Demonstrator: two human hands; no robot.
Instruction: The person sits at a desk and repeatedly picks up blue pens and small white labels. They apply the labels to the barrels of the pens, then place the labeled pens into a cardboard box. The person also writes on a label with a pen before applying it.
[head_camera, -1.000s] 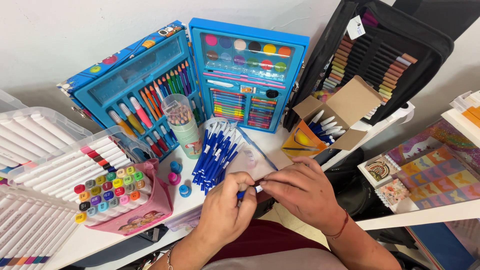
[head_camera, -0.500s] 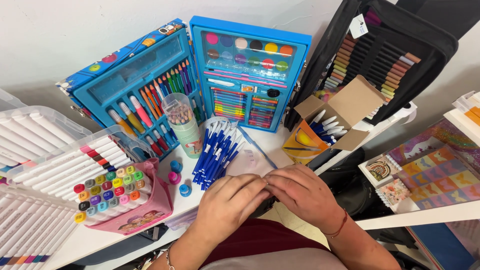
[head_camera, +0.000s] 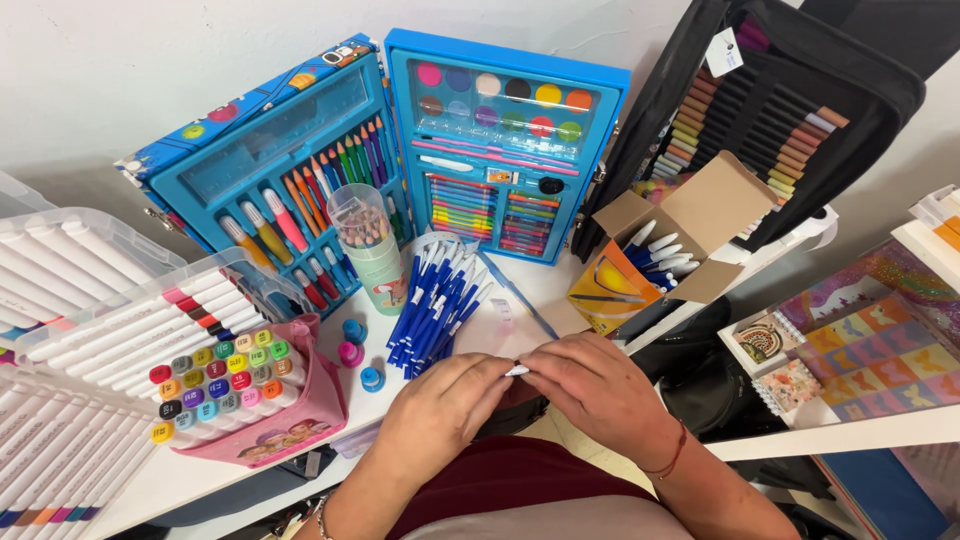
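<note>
Hands: left hand (head_camera: 440, 410) and right hand (head_camera: 590, 385) met fingertip to fingertip, both pinching a pen (head_camera: 517, 371).
Pen: between the hands, mostly hidden.
Pile (head_camera: 432, 312): pens just beyond the left fingers.
Advice: grip firm, push straight along the barrel.

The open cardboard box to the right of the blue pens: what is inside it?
Inside the cardboard box, several pens with white caps poke out of the opening. Their lower ends and the box's depth are hidden by its yellow front wall, so their number cannot be told.

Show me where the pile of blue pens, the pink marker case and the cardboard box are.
pile of blue pens (head_camera: 432, 312), head view, middle of the pile
pink marker case (head_camera: 300, 415), head view, front wall
cardboard box (head_camera: 712, 205), head view, open flap
</note>
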